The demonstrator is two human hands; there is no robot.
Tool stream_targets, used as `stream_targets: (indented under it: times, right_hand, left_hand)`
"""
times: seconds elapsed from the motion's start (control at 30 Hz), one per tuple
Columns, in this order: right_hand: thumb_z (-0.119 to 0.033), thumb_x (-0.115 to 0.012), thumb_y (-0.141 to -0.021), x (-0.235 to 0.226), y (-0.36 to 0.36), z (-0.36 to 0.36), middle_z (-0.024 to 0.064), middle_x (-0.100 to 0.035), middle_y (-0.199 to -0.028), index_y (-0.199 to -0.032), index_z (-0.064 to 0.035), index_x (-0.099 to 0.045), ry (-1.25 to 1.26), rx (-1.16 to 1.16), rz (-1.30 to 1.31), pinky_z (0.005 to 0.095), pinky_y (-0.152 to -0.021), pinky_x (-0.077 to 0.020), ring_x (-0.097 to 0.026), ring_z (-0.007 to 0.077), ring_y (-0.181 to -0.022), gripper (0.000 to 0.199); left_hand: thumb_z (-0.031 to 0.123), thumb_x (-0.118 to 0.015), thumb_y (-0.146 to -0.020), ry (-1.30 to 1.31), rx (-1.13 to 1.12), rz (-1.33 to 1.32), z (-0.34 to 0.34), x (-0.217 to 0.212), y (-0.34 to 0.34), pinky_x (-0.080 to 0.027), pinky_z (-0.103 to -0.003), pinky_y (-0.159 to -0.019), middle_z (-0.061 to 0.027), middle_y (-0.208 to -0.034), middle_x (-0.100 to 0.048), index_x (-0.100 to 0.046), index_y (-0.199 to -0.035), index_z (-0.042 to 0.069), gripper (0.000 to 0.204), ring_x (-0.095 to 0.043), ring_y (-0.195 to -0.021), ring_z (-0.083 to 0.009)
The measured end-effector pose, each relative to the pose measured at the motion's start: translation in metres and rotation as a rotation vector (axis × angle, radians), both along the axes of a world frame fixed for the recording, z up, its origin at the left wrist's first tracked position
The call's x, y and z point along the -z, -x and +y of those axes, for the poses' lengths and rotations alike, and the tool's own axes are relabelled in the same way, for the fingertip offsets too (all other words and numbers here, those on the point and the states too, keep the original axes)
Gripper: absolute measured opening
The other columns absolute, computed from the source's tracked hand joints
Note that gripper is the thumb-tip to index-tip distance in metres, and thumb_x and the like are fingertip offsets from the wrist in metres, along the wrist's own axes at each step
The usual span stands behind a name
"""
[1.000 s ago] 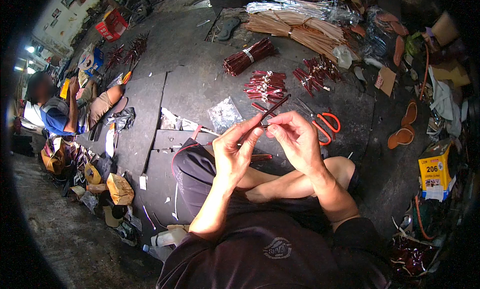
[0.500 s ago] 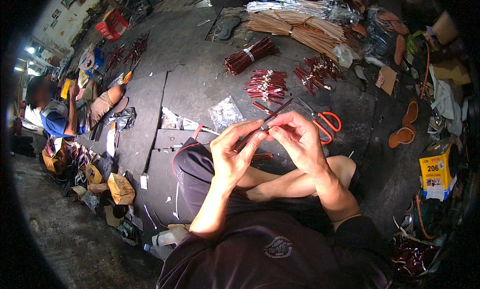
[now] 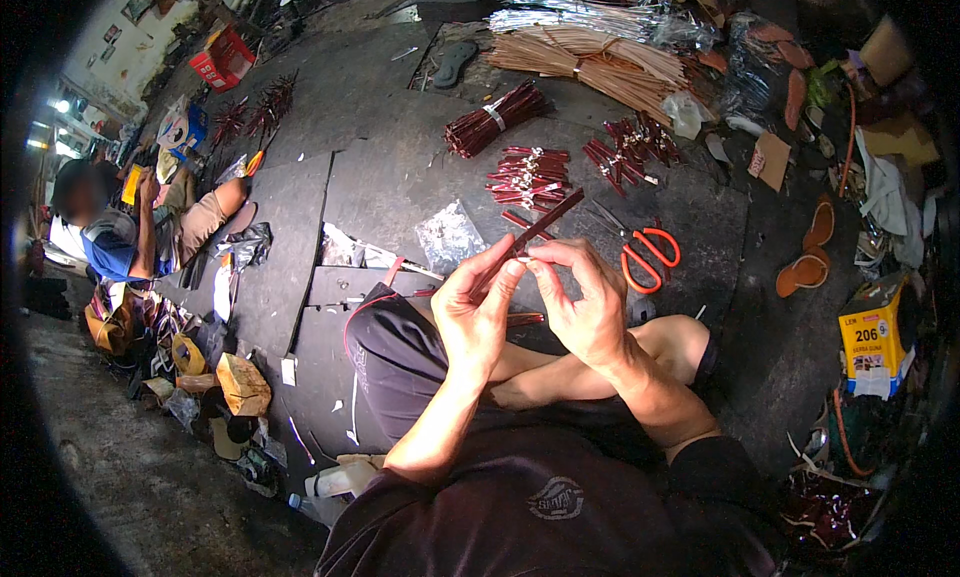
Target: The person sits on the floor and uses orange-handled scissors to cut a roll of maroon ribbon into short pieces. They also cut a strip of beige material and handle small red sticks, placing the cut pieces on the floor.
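Between thumb and fingers, my left hand grips a dark red strap that slants up and to the right. My right hand is closed in a pinch against the left fingertips, at the strap's lower part. A tiny pale piece shows between the fingertips, too small to name. Just beyond the hands lies a pile of short dark red straps with shiny bits along its middle. Scissors with orange handles rest on the floor to the right of my right hand.
A banded bundle of dark red strips and a second strap pile lie farther off. A clear plastic bag is left of the hands. Tan strips lie at the back. Another person sits far left; a yellow box stands right.
The strap has turned and now shows its broad face, reaching a little higher. My left hand has moved slightly right, and my right hand has shifted a little left and down.
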State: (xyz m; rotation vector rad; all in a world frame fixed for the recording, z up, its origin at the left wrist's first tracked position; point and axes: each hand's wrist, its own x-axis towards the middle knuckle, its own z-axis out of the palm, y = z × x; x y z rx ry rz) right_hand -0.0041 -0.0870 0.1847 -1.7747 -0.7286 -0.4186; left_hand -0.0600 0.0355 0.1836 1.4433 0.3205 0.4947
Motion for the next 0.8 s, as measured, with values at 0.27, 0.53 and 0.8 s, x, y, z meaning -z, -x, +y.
stream_targets:
  times: [0.27,0.53,0.8]
  right_hand:
    - [0.0,-0.065,-0.091,0.01,-0.001,-0.006,0.0098,-0.068,-0.097,-0.105,0.0025,-0.063,-0.077,-0.129,0.285,0.0261,-0.08,-0.0552,-0.067,0.0141,-0.091,0.014]
    - [0.0,-0.066,-0.091,0.01,-0.005,-0.006,0.0094,-0.067,-0.099,-0.103,0.0016,-0.064,-0.2,-0.291,0.515,0.0266,-0.081,-0.0543,-0.066,0.0136,-0.091,0.013]
    - [-0.021,-0.073,-0.085,-0.022,-0.014,-0.014,0.0055,-0.062,-0.113,-0.11,-0.0112,-0.064,0.279,-0.042,-0.063,0.0469,-0.109,-0.0301,-0.057,0.0263,-0.115,0.028]
  left_hand:
    - [0.014,-0.076,-0.086,-0.019,0.031,0.007,0.004,0.0,0.0,-0.05,-0.029,-0.091,-0.0107,-0.111,-0.071,-0.069,-0.116,0.001,0.033,-0.064,-0.1,-0.013]
    - [0.0,-0.072,-0.087,-0.078,0.245,-0.001,0.03,-0.001,-0.002,-0.053,-0.029,-0.093,-0.0121,-0.108,-0.069,-0.066,-0.112,-0.004,0.026,-0.066,-0.103,-0.0176]
    - [0.001,-0.073,-0.086,-0.071,0.438,0.041,0.051,-0.007,0.001,-0.053,-0.03,-0.092,-0.0109,-0.105,-0.07,-0.066,-0.11,-0.004,0.025,-0.067,-0.1,-0.0167]
